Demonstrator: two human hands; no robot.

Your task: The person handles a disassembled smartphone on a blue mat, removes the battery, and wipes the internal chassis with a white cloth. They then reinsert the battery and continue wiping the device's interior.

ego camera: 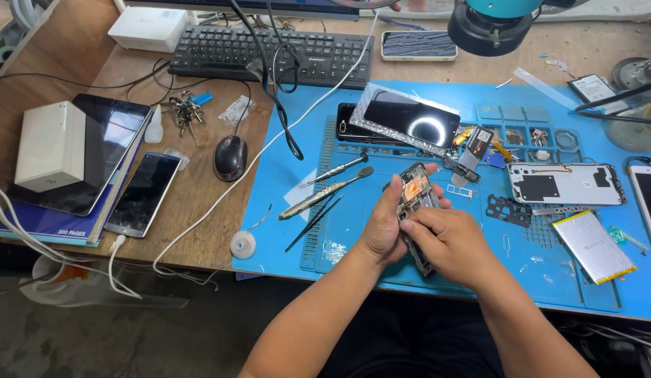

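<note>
1. Your left hand [383,227] is wrapped around an opened phone [416,203] with its back off, at the centre of the frame, just above the near edge of the blue work mat [409,280].
2. Your right hand [448,241] lies over the phone's lower half, fingers curled and pressing on its exposed inside; whether they pinch anything small cannot be told.
3. Left of your hands, a screwdriver [336,170], tweezers [324,194] and a thin black pick [313,224] lie on the mat.
4. At centre right, a white phone back shell [564,184] lies flat, with a silver battery [592,246] below it.
5. Towards the upper left, a black mouse [230,157] sits on the wooden desk [199,210].
</note>
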